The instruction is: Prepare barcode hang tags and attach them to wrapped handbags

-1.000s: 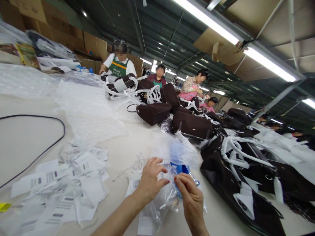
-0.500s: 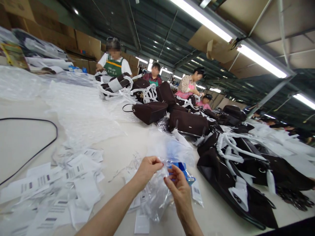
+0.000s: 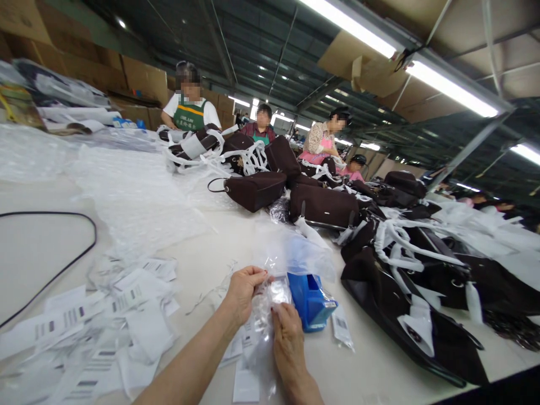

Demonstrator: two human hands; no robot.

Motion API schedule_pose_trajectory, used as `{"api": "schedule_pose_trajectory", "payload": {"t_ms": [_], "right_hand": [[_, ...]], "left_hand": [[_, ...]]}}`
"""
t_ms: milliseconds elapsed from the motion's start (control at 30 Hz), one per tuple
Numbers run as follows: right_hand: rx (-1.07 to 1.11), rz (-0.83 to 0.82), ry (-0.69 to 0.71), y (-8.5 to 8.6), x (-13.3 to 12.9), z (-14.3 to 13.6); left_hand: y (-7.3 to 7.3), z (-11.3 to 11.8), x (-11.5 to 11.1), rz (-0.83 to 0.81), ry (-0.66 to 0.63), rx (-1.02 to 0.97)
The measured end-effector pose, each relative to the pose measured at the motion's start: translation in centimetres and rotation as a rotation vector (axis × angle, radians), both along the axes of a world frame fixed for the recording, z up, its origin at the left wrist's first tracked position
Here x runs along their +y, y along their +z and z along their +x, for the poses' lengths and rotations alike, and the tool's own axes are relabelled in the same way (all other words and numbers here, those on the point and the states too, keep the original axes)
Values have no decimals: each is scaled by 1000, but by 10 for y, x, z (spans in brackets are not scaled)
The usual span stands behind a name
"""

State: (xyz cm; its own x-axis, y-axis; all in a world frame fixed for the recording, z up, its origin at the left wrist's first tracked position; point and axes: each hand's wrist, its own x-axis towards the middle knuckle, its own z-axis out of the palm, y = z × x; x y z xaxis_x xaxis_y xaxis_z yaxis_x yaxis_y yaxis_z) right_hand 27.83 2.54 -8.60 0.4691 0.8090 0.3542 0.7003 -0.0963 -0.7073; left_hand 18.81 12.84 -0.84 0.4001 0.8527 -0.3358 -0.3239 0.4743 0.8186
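The left hand is curling its fingers around the upper edge of a small crinkled clear plastic bag, and the right hand is pinching the same bag lower down, so both are clamping on it just above the pale worktable. Just right of the bag, a blue plastic box-shaped dispenser is sitting on the table, with a loose clear film sheet lying behind it. White barcode paper tags are lying scattered to the left, near a thin black cable. Dark brown handbags wrapped with white strips are piling up to the right. At the far end, seated people are working over more bags.
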Motion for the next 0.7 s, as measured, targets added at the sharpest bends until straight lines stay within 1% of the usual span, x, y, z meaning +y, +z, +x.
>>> {"api": "schedule_pose_trajectory", "payload": {"t_ms": [133,233,400,467,533,600,667,700], "right_hand": [[73,0,18,4,-1,4],[134,4,29,10,1,7],[251,20,-84,12,4,13],[267,40,-123,17,1,12],[173,123,-147,27,-3,5],[0,249,-145,42,-8,-5],[-137,331,-93,58,-9,-16],[-167,343,-56,65,-9,-22]], "left_hand": [[7,-4,8,-16,69,-67],[12,-7,8,9,100,-114],[12,-15,-2,23,169,-166],[10,-19,-6,21,189,-178],[9,-22,-10,21,198,-183],[10,-24,-15,29,195,-183],[12,-24,-21,41,184,-184],[14,-24,-25,47,176,-189]]}}
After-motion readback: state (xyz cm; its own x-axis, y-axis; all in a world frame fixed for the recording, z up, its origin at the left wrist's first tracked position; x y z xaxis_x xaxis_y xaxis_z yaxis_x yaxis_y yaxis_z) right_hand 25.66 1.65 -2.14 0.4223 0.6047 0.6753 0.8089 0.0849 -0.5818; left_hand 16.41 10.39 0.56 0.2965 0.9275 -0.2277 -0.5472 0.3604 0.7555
